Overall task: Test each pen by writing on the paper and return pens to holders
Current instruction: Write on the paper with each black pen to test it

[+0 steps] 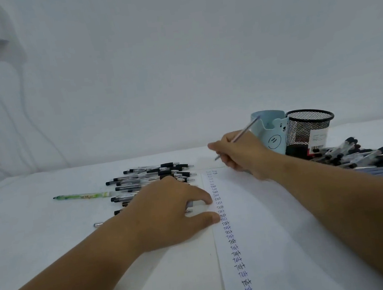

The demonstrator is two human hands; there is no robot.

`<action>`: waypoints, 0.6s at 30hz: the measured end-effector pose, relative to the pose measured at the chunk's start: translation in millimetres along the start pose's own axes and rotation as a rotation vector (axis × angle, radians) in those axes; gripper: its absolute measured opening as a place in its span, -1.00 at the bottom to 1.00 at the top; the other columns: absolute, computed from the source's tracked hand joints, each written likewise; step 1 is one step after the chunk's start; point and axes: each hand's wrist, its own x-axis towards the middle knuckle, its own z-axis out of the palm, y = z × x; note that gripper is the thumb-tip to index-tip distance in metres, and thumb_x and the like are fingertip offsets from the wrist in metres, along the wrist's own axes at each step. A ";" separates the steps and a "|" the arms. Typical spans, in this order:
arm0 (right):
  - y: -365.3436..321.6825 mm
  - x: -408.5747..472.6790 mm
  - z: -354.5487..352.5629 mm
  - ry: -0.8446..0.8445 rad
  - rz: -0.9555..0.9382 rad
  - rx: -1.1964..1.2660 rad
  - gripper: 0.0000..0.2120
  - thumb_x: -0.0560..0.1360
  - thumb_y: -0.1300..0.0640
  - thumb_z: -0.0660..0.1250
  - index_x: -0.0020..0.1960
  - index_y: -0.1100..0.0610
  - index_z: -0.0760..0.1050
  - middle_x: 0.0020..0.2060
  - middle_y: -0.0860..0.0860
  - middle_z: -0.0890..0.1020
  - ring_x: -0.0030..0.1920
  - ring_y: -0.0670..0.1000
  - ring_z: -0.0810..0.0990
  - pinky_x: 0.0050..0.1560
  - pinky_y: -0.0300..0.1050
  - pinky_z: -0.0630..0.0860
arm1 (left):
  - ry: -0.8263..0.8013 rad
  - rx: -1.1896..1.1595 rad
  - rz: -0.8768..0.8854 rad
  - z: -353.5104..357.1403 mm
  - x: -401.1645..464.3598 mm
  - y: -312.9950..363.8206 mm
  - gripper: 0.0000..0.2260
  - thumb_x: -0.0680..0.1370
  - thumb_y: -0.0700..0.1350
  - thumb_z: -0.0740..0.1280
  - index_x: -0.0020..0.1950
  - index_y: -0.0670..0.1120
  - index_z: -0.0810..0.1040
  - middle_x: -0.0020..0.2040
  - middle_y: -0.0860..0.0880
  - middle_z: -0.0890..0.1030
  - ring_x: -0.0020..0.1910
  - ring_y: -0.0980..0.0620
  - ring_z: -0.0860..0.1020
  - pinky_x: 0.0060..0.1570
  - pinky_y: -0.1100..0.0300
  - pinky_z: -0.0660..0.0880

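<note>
even soft light | faint shadows | edges warped, perhaps blurred

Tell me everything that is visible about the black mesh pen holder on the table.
The black mesh pen holder is a round cup that looks like wire mesh, with a solid black rim on top and a darker base. It stands upright at the far right of the table, close beside the light blue bear holder; whether they touch cannot be told. A white label with a barcode and some red is on its front. No pens stick out above its rim. A pile of pens lies against its right side.
</note>
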 end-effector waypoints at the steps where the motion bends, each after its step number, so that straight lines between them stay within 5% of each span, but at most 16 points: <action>1: 6.7 2.7 0.9 0.019 -0.018 -0.040 -0.68 0.48 0.06 0.49 -0.35 0.12 0.45 -0.48 0.11 0.51 -0.49 0.04 0.36 -0.44 -0.17 0.26 | -0.001 -0.002 -0.004 -0.1 -0.1 -0.1 -0.59 0.49 0.39 0.27 0.24 0.26 0.60 -0.41 0.21 0.41 -0.25 0.46 0.43 -0.29 0.46 0.22; 7: 16.9 9.1 3.2 -0.034 -0.122 -0.126 -0.63 0.43 0.00 0.55 -0.38 0.11 0.44 -0.49 0.06 0.57 -0.47 0.00 0.44 -0.40 -0.14 0.37 | -0.016 -0.020 -0.010 0.6 4.6 -4.6 -0.58 0.45 0.42 0.28 0.20 0.28 0.62 -0.38 0.23 0.47 -0.25 0.42 0.45 -0.32 0.43 0.20; 10: 20.7 9.1 4.3 -0.030 -0.157 -0.228 -0.63 0.40 0.08 0.54 -0.39 0.11 0.38 -0.53 0.03 0.54 -0.51 -0.03 0.41 -0.36 -0.10 0.35 | -0.022 -0.033 0.001 0.0 6.4 -6.2 -0.57 0.42 0.45 0.27 0.16 0.28 0.63 -0.25 0.45 0.47 -0.25 0.35 0.48 -0.34 0.41 0.20; 14: 23.5 12.3 4.4 -0.063 -0.134 -0.279 -0.70 0.39 0.18 0.44 -0.40 0.12 0.36 -0.55 0.03 0.52 -0.46 0.03 0.36 -0.31 -0.05 0.33 | 0.000 -0.048 0.004 0.8 6.8 -7.8 -0.57 0.41 0.45 0.28 0.15 0.29 0.63 -0.35 0.24 0.50 -0.26 0.28 0.49 -0.34 0.42 0.25; 18: 24.1 14.0 5.8 -0.062 -0.130 -0.297 -0.67 0.39 0.19 0.42 -0.44 0.09 0.33 -0.55 0.02 0.52 -0.42 0.03 0.37 -0.29 -0.06 0.34 | -0.018 -0.027 0.013 0.9 5.9 -6.4 -0.58 0.43 0.44 0.28 0.17 0.28 0.62 -0.23 0.46 0.46 -0.27 0.34 0.47 -0.34 0.42 0.22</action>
